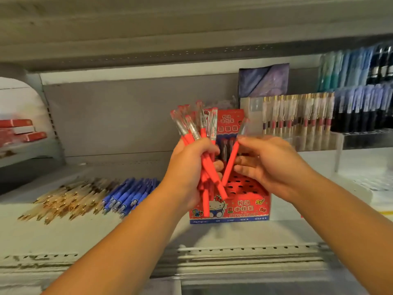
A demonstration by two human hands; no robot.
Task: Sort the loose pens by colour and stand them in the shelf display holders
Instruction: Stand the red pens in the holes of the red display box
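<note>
Pens lie in two loose heaps on the shelf at the left. The gold pens and, just beside them, the blue pens all lie flat, with their long axes running from front-left to back-right. Both heaps are too blurred to count.

The left hand is clenched around a bundle of red pens, roughly ten of them. They stand nearly upright, clear ends fanned out above the fist and red barrels hanging down in front of the one red display holder.

Just right of the bundle, the right hand pinches a single red pen between thumb and fingertips. It is tilted, clear end up and to the right, lower end down at the holder's holed top.

Far right, a clear rack holds upright pens.
</note>
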